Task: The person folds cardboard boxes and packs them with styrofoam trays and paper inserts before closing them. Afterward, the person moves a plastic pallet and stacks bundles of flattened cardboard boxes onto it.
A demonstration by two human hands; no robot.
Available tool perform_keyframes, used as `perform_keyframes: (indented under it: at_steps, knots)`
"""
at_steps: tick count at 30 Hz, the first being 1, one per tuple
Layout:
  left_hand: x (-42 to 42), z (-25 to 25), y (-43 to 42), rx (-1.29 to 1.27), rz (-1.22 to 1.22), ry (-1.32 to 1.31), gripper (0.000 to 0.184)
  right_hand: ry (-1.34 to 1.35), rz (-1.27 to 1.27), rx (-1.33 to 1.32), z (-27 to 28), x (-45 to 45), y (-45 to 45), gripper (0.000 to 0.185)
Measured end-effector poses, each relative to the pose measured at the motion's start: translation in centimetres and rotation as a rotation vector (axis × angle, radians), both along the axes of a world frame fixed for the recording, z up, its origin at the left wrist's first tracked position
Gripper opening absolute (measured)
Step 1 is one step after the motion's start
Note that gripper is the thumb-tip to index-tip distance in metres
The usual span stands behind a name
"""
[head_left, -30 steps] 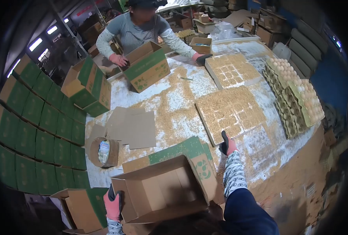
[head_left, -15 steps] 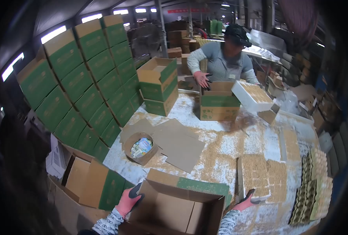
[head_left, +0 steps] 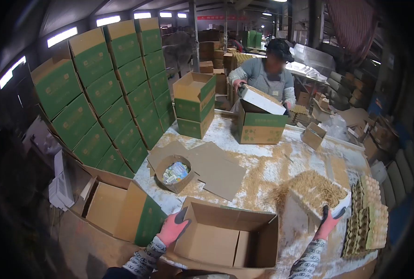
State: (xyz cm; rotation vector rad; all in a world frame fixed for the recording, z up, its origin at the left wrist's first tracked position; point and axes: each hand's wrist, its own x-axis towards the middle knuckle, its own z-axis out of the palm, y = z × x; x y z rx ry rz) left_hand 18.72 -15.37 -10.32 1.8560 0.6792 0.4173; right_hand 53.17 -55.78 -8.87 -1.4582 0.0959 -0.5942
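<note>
My left hand (head_left: pixel 172 228), in a pink glove with dark fingertips, grips the left wall of an open cardboard box (head_left: pixel 207 237). The inside of that box is bare. With my right hand (head_left: pixel 329 224), gloved alike, I hold the near right edge of a white foam tray (head_left: pixel 304 207). Loose tan husk (head_left: pixel 321 189) heaps over the tray, which is raised and tilted. Some husk is blurred at its left side, falling to the table (head_left: pixel 262 162). The fingers under the tray are partly hidden.
Across the table a co-worker (head_left: pixel 265 74) holds another white tray (head_left: pixel 262 99) over a green-and-brown box (head_left: pixel 261 128). Stacked green boxes (head_left: pixel 93 58) rise at left. A round container of packets (head_left: pixel 175 173) and cardboard sheets (head_left: pixel 221 172) lie mid-table; egg trays (head_left: pixel 367 214) stand at right.
My right hand has moved right and up with the tray, which now tilts while its husk shifts loose. The co-worker's tray has come over the box. My left hand stays at the box wall.
</note>
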Motion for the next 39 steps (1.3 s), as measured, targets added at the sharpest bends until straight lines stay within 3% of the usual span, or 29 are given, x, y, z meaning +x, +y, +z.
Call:
perform_keyframes:
  at_steps: [2, 4, 6, 7, 8, 10, 11, 14, 16, 19, 23, 24, 25, 26, 28, 30, 32, 33, 34, 36, 38, 39]
  knots:
    - [0.0, -0.1, -0.3, 0.05, 0.011, 0.03, 0.042, 0.035, 0.12, 0.133, 2.7, -2.0, -0.6, 0.079]
    - [0.8, 0.4, -0.5, 0.151, 0.029, 0.089, 0.041, 0.076, 0.042, 0.163, 5.7, -5.9, 0.5, 0.074]
    - [1.7, 2.2, -1.2, 0.286, 0.028, 0.215, 0.04, 0.115, 0.372, 0.201, 7.4, -9.4, -0.4, 0.068]
    - [2.3, 4.0, -2.2, 0.353, 0.041, 0.164, 0.038, 0.184, 0.444, 0.258, 7.4, -10.5, -1.0, 0.056]
    - [3.2, 4.1, -2.4, 0.373, 0.022, 0.175, 0.037, 0.299, 0.57, 0.471, 7.4, -11.5, -1.3, 0.05]
    - [4.9, 2.7, -2.1, 0.405, -0.023, 0.21, 0.037, 0.366, 0.751, 0.642, 8.8, -14.7, 0.2, 0.045]
    - [5.7, 1.5, -1.8, 0.406, -0.056, 0.207, 0.039, 0.229, 0.785, 0.254, 8.8, -16.3, 0.7, 0.043]
    - [7.1, -0.4, -1.2, 0.357, -0.13, 0.164, 0.039, 0.174, 0.771, -0.293, 9.5, -19.7, 2.3, 0.044]
    - [5.8, 0.1, -1.0, 0.121, -0.139, 0.035, 0.037, -0.029, 0.794, -0.685, 9.6, -19.3, 2.7, 0.047]
    - [3.6, 1.6, -1.3, -0.177, -0.139, -0.071, 0.034, -0.002, 0.877, -0.813, 9.2, -18.1, 2.7, 0.048]
    - [3.1, -1.4, -2.0, -0.075, -0.043, -0.155, 0.034, 0.22, 1.002, -0.595, 9.4, -17.6, 3.1, 0.048]
    - [2.9, 0.3, -2.8, -0.04, -0.001, -0.162, 0.033, 0.271, 1.011, -0.535, 9.5, -17.6, 3.5, 0.049]
    - [3.1, 0.1, -2.2, -0.394, -0.161, -0.276, 0.035, 0.321, 1.017, -0.475, 9.6, -17.6, 4.0, 0.051]
    - [2.8, -0.6, -2.1, -0.268, -0.15, -0.243, 0.035, 0.5, 1.004, -0.405, 10.0, -17.6, 4.1, 0.058]
    - [2.0, -2.5, -3.0, -0.021, -0.158, -0.195, 0.035, 0.705, 0.944, -0.729, 6.6, -16.5, 2.9, 0.053]
    - [1.1, 1.6, -4.9, -0.206, -0.11, -0.125, 0.037, 0.524, 1.055, -1.019, 5.9, -17.1, 2.8, 0.057]
    - [1.0, 0.8, -5.2, -0.069, -0.183, -0.231, 0.039, 0.508, 0.868, -1.598, 4.8, -17.8, 3.7, 0.059]
    - [0.8, 1.6, -6.1, 0.083, -0.12, -0.182, 0.042, 0.287, 0.856, -1.723, 3.7, -18.4, 3.8, 0.058]
    - [0.8, 1.3, -6.1, 0.05, -0.131, -0.163, 0.043, 0.307, 0.786, -1.898, 3.5, -18.7, 5.1, 0.054]
    - [1.1, 1.0, -5.0, -0.012, -0.136, -0.128, 0.044, 0.068, 0.809, -2.109, 1.4, -18.1, 6.4, 0.043]
    - [1.3, 1.6, -5.3, -0.068, -0.138, -0.058, 0.046, 0.179, 1.093, -1.932, 1.4, -16.8, 6.9, 0.043]
    - [0.9, 2.0, -5.9, -0.026, -0.062, -0.013, 0.046, 0.201, 1.158, -1.793, 4.6, -16.1, 6.9, 0.037]
